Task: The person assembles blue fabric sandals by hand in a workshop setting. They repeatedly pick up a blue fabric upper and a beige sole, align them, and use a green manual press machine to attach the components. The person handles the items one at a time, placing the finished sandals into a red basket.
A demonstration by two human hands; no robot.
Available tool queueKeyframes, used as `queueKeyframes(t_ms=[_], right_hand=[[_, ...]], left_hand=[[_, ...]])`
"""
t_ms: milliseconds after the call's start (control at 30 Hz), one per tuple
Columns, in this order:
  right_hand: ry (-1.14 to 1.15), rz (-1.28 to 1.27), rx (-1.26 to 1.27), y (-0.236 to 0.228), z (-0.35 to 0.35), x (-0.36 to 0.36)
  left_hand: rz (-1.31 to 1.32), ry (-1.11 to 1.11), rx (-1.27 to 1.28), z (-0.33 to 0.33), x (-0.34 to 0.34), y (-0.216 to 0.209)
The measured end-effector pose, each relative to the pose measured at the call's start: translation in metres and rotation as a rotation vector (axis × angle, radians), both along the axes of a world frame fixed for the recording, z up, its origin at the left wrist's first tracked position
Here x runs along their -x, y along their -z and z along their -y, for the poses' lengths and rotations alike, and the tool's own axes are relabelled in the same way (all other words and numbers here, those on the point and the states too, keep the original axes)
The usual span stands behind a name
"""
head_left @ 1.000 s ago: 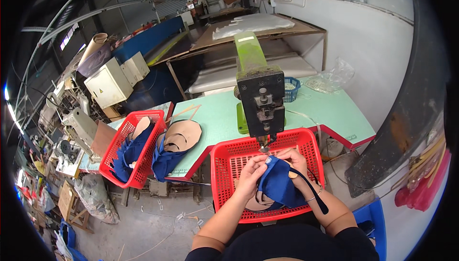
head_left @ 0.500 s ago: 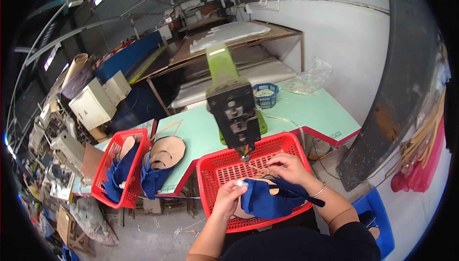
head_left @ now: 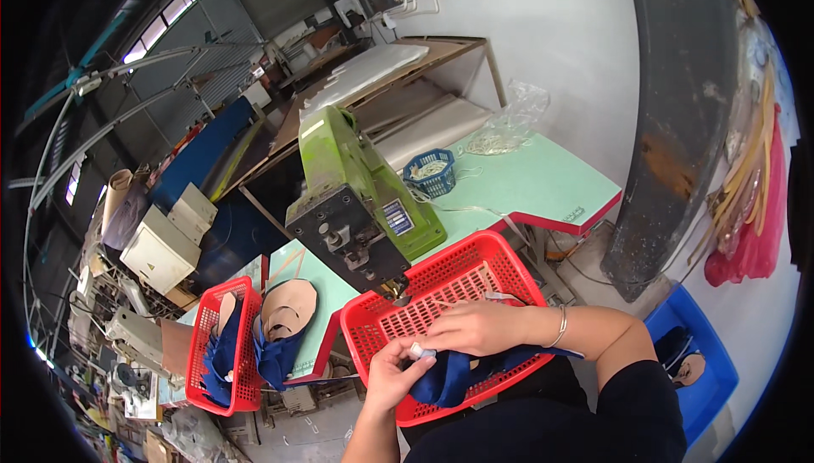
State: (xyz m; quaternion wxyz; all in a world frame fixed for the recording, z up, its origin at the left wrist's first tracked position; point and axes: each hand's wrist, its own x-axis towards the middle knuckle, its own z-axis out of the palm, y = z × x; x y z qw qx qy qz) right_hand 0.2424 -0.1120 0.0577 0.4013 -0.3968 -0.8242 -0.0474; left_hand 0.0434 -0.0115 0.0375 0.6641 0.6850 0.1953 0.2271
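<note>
My left hand [head_left: 397,373], with white tape on a fingertip, is closed on the edge of a blue fabric piece [head_left: 443,380] above a red plastic basket [head_left: 373,315]. My right hand [head_left: 482,327], a bracelet at its wrist, lies over the same piece with its fingers curled close to the left fingertips. Something small, pale and reddish [head_left: 504,298] shows beside its knuckles; I cannot make out what it is or what those fingers grip. Just beyond the hands stands the black head of a green machine [head_left: 339,234].
On the pale green table [head_left: 560,179] sit a blue basket of pale bits [head_left: 431,173] and a clear plastic bag [head_left: 509,124]. At left are a stack of tan and blue pieces [head_left: 287,319] and another red basket [head_left: 246,370]. A blue bin [head_left: 708,378] stands at right.
My right hand has turned over and come in against the left hand, covering much of the blue fabric piece. The view has shifted, so the machine now appears farther left.
</note>
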Motion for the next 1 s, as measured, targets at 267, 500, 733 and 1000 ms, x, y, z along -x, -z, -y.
queueKeyframes(t_ms=[267,500,733,1000], right_hand=[[0.113,-0.488,0.536,0.018,0.001,0.005],[0.077,-0.385,0.52,0.039,0.007,0.03],[0.141,-0.541,0.471,0.057,0.004,0.045],[0.229,-0.484,0.256,0.066,-0.001,0.051]], left_hand=[[0.106,-0.013,0.289,-0.013,-0.02,0.012],[0.204,-0.137,0.244,0.002,-0.017,0.028],[0.197,-0.032,-0.185,-0.012,-0.016,0.04],[0.309,0.079,0.496,-0.019,-0.018,0.064]])
